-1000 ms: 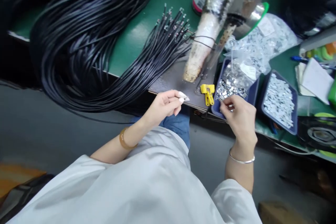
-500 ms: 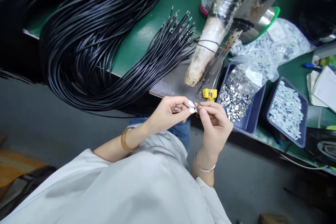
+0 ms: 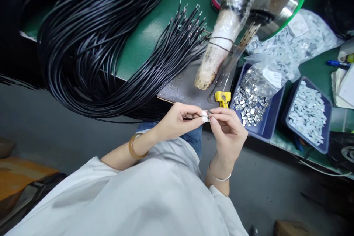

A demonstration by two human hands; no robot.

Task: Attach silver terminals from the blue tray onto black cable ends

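Observation:
My left hand [image 3: 179, 120] and my right hand [image 3: 228, 131] meet fingertip to fingertip in front of the bench edge. White tape covers the tips of the left thumb and index finger. Those fingers pinch what looks like the end of a thin black cable, mostly hidden in the hand. Thumb and index finger of the right hand are closed at the same spot; whatever they grip is too small to make out. Just beyond them is a yellow clip-like holder [image 3: 222, 97]. A thick bundle of black cables [image 3: 155, 70] lies to the left, its stripped ends fanned out.
Right of the hands, a blue tray [image 3: 267, 129] holds small metal clips, and a second tray [image 3: 326, 138] holds pale flat pieces. Bags of parts [image 3: 312, 40] lie behind them. A plastic-wrapped tube [image 3: 215, 55] slants over the bench, near a green-rimmed wire spool [image 3: 300, 3].
The two hands' fingertips have drawn closer together, covering the dark and reddish tip that showed between them. The camera view has shifted slightly.

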